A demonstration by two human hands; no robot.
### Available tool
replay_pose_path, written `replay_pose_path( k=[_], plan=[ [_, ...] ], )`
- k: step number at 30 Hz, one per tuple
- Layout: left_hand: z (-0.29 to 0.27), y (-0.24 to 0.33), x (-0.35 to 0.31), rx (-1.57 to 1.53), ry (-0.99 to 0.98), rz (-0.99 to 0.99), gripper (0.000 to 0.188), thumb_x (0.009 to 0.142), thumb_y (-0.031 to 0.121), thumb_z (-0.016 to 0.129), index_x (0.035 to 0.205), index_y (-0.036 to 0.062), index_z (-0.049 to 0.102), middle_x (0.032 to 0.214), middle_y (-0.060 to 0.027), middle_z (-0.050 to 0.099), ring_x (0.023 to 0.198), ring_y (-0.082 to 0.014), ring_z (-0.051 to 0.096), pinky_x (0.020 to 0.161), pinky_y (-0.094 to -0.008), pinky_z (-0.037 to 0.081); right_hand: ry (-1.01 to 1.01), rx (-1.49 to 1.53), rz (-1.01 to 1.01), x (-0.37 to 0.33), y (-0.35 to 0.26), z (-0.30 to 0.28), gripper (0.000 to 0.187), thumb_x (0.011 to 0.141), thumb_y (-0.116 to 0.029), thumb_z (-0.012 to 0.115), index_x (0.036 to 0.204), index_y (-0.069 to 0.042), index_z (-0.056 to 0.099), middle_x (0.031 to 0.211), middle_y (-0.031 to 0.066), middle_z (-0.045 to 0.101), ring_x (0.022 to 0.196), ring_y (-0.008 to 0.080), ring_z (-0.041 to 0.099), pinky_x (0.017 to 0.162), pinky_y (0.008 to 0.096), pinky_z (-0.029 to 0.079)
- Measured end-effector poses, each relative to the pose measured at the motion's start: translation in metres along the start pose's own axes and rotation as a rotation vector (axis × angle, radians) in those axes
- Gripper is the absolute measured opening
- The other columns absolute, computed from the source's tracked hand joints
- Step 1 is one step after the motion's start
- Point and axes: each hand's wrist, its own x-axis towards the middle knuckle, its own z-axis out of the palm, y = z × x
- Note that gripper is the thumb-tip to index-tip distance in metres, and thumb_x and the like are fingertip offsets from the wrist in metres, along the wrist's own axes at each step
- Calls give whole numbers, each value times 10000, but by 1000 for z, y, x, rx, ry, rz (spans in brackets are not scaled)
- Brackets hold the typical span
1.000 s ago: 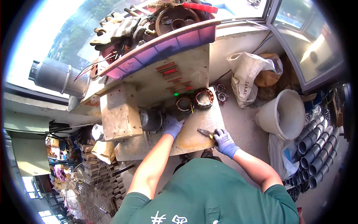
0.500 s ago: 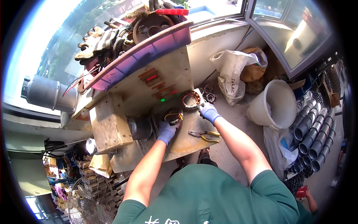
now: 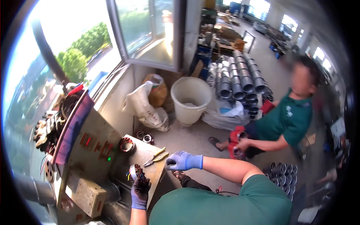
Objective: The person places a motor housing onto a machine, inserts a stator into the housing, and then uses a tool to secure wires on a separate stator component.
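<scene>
My left hand (image 3: 140, 189), in a blue glove with a dark palm, is closed around a wound motor stator (image 3: 139, 173) with coloured leads, above the bench's near side. Off the bench corner, my right hand (image 3: 184, 161) is gloved too; its fingers are loosely bent and somewhat apart, with nothing seen in them. Next to it, yellow-handled pliers (image 3: 155, 157) lie on the metal bench top (image 3: 144, 149). Another stator (image 3: 126, 144) with copper windings rests at the bench's far edge, close to the panel of the machine.
A person (image 3: 288, 120) in a green shirt holds red parts at right. Beyond the bench are small metal rings (image 3: 147, 138), a white sack (image 3: 144, 107) and a white bucket (image 3: 190, 97). Grey tubes (image 3: 240, 77) are stacked behind. A control box (image 3: 88, 195) stands at left.
My view has swung right, bringing the other person into sight. My right hand has left the stator on the bench and moved past the bench corner. My left hand still holds its stator, now tilted up.
</scene>
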Motion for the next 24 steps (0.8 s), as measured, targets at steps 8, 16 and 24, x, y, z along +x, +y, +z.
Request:
replay_pose_path(
  k=[8,16,24],
  plan=[
    [67,-44,-24,199,-279,-69,387,965,462,655,1205,159,674,1114,-80,742,1050,-326,711,939,-507,548,435,798,291,-136,-95,53,218,996,-286,712,993,-69,710,778,-8,691,683,75,608,638,258,495],
    [118,-109,-74,360,-726,-360,463,1021,518,537,1072,78,672,846,-97,660,772,-304,635,736,-460,521,695,1424,320,-222,-133,116,306,1004,-373,710,1080,-76,730,844,8,720,683,92,648,638,233,533],
    [138,-174,-112,482,-543,-252,397,994,409,640,1157,48,668,798,-15,642,673,-153,610,615,-287,508,693,1295,224,-304,-143,124,185,993,-131,568,1089,-69,712,906,20,722,759,101,679,672,252,543]
  ],
)
